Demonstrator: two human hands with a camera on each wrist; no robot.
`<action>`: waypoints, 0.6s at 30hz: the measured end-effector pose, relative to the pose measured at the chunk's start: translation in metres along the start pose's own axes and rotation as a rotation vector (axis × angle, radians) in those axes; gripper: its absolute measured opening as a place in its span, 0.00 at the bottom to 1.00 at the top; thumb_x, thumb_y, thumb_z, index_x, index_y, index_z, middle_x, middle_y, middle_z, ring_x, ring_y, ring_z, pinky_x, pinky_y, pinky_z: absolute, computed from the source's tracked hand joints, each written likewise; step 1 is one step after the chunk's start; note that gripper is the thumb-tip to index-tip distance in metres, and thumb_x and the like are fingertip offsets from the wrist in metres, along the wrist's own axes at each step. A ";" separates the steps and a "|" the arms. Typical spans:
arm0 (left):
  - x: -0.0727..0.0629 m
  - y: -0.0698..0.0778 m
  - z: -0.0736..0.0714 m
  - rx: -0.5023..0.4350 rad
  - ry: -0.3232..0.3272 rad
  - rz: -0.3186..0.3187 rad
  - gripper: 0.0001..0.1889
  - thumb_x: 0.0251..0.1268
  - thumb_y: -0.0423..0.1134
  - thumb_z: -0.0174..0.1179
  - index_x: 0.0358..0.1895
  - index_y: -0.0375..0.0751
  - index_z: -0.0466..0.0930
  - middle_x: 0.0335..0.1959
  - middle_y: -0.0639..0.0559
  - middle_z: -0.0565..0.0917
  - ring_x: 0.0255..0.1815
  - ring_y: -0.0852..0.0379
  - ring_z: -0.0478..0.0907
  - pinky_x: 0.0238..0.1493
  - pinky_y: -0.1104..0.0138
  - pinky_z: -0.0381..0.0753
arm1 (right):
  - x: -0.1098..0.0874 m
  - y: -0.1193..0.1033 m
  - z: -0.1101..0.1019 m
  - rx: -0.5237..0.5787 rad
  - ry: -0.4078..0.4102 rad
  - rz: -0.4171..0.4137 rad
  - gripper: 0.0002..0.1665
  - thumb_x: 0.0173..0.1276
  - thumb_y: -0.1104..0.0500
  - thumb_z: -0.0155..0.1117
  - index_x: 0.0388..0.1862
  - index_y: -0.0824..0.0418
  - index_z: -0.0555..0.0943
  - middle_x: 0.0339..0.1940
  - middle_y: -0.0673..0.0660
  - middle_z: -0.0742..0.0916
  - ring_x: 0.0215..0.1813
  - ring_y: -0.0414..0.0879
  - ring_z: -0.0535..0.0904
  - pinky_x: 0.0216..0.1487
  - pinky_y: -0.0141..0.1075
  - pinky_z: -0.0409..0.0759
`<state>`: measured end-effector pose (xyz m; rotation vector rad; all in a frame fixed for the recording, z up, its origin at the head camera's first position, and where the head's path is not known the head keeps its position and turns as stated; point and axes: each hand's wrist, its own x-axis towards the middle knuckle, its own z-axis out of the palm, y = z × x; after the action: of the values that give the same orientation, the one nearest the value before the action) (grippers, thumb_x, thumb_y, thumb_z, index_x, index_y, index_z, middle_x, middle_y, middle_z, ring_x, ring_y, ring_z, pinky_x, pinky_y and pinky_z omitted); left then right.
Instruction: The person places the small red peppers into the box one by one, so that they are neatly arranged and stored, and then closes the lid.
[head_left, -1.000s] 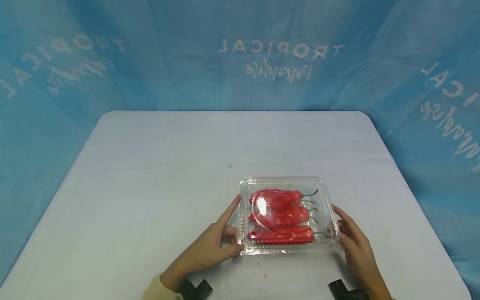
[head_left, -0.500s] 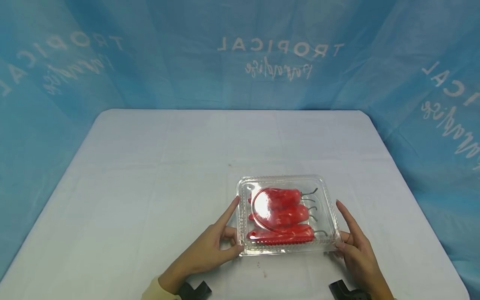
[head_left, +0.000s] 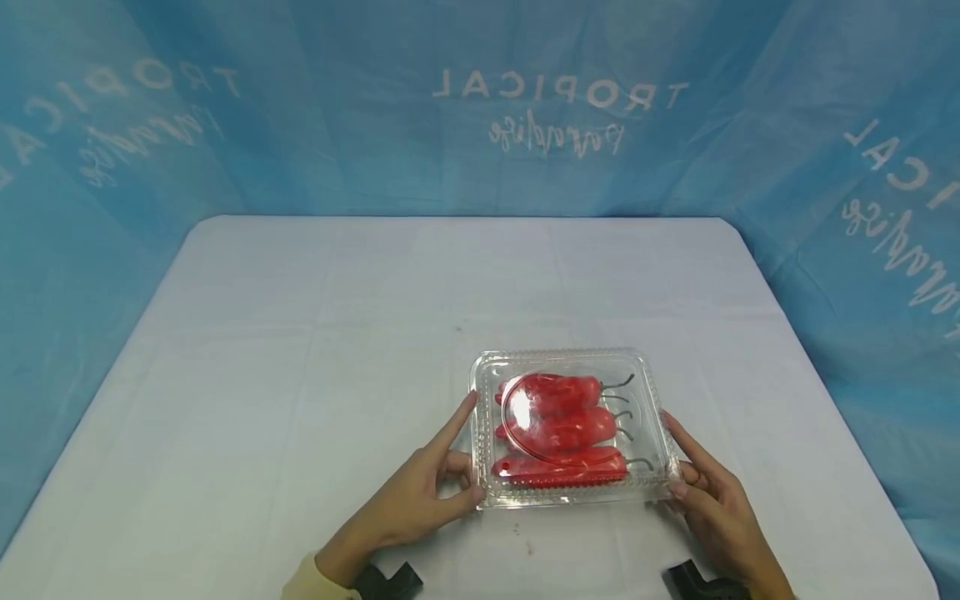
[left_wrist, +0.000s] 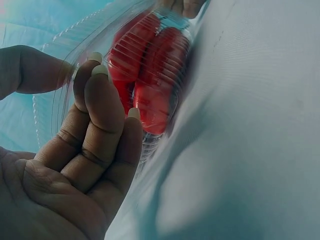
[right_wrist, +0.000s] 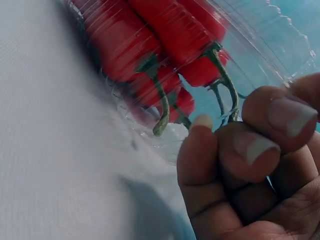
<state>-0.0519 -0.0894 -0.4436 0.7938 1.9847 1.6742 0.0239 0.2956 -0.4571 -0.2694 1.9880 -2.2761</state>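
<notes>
A clear plastic clamshell box (head_left: 570, 501) with a ribbed rim lies near the front of the white table, its lid down. Inside are several red peppers (head_left: 570, 427) with thin green stems (right_wrist: 163, 107) pointing right. My left hand (head_left: 416, 496) pinches the box's left rim, thumb near the front corner and index finger stretched along the side. On the right side, my right hand (head_left: 716, 504) grips the rim close to the front corner. Its index fingertip touches the edge farther back, and the other fingers curl at the box's side.
White cloth covers the table (head_left: 300, 333), with small dark marks in front of the box. Blue curtains (head_left: 360, 125) with mirrored white lettering stand behind and at both sides. Black wrist mounts (head_left: 390, 581) sit below each hand.
My right index finger lifted off the box's edge half a second ago and is back against it now. The right thumb has shifted slightly onto the corner. The left hand holds its place.
</notes>
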 end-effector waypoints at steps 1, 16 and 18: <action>0.000 0.000 0.000 0.002 0.001 0.003 0.55 0.68 0.36 0.66 0.84 0.62 0.32 0.29 0.56 0.86 0.33 0.60 0.82 0.45 0.66 0.81 | 0.000 0.000 0.000 0.009 -0.010 0.005 0.42 0.76 0.78 0.42 0.85 0.59 0.48 0.74 0.51 0.76 0.62 0.39 0.79 0.57 0.34 0.82; -0.009 0.019 -0.027 0.340 0.049 0.031 0.44 0.72 0.47 0.64 0.84 0.55 0.48 0.28 0.67 0.82 0.31 0.66 0.79 0.41 0.62 0.82 | -0.004 -0.001 -0.005 -0.261 0.015 -0.020 0.42 0.77 0.75 0.43 0.85 0.57 0.48 0.64 0.51 0.83 0.37 0.46 0.82 0.40 0.34 0.83; -0.009 0.028 -0.044 0.477 0.122 0.034 0.38 0.73 0.50 0.64 0.81 0.53 0.57 0.30 0.68 0.82 0.34 0.66 0.80 0.44 0.60 0.83 | -0.005 -0.013 -0.011 -0.428 0.041 -0.028 0.40 0.78 0.74 0.47 0.85 0.59 0.51 0.52 0.54 0.88 0.37 0.46 0.83 0.41 0.34 0.82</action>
<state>-0.0689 -0.1249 -0.4081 0.9028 2.5145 1.3022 0.0269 0.3091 -0.4457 -0.2871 2.4919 -1.8581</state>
